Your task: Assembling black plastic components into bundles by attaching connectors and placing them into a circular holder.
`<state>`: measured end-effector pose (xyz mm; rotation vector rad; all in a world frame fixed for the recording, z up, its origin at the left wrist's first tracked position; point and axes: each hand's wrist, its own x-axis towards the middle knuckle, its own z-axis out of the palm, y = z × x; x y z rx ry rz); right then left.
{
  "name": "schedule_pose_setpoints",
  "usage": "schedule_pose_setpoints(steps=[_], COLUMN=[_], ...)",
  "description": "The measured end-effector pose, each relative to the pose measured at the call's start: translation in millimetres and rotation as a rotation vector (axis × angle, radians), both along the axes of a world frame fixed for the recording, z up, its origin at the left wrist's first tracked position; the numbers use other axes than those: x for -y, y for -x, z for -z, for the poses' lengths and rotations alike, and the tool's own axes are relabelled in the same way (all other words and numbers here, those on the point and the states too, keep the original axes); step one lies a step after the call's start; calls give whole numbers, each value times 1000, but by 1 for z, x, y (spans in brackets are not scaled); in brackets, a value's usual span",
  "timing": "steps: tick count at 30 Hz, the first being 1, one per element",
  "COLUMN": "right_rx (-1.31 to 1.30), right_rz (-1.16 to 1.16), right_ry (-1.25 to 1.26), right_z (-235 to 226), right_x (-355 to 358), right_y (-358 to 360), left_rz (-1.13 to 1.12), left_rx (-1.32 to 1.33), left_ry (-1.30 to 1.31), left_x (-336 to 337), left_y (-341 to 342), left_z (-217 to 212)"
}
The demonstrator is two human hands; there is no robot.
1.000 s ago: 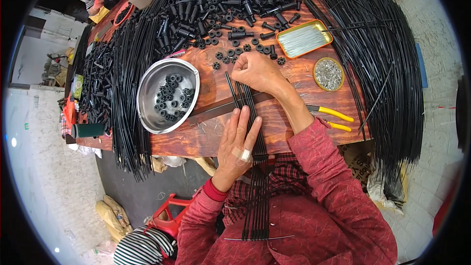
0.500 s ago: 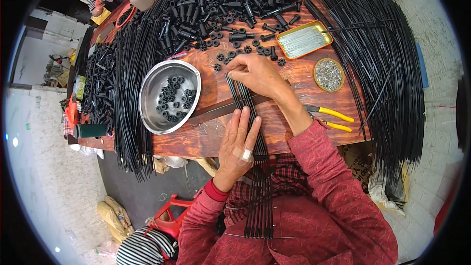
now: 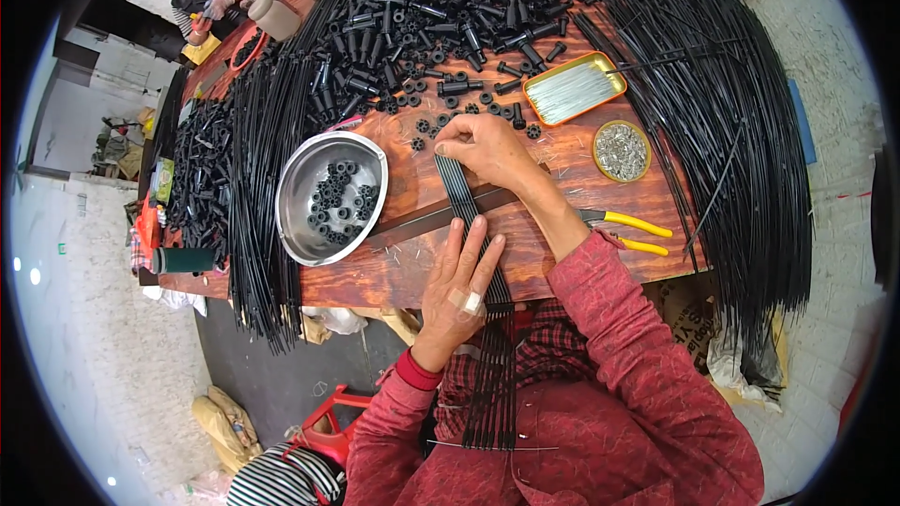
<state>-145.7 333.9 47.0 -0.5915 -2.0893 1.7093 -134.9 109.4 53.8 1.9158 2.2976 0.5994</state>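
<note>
Black thin rods (image 3: 469, 215) lie side by side in a flat row across the wooden desk (image 3: 562, 187), running down onto the person's lap. The left hand (image 3: 461, 283) presses them flat, fingers spread, grip released. The right hand (image 3: 483, 145) pinches their far ends. Beside them sit a steel bowl (image 3: 300, 215) of black rings and yellow-handled pliers (image 3: 628, 230).

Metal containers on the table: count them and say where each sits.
3. A steel bowl of black rings, left of the left hand; a rectangular tin of pins and a small round tin, both right of the right hand.
</note>
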Motion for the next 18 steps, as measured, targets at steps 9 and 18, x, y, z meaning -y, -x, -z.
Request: schedule_pose_setpoints(steps=[9,18], right_rx=[-51,-123], right_rz=[128,-17], right_ry=[-231,-240], right_z=[9,15], right_x=[2,3], right_y=[3,11], left_rz=[14,0], left_rx=[-73,-8], left_ry=[-2,-32], left_x=[7,9], left_y=[6,12], left_z=[9,-1])
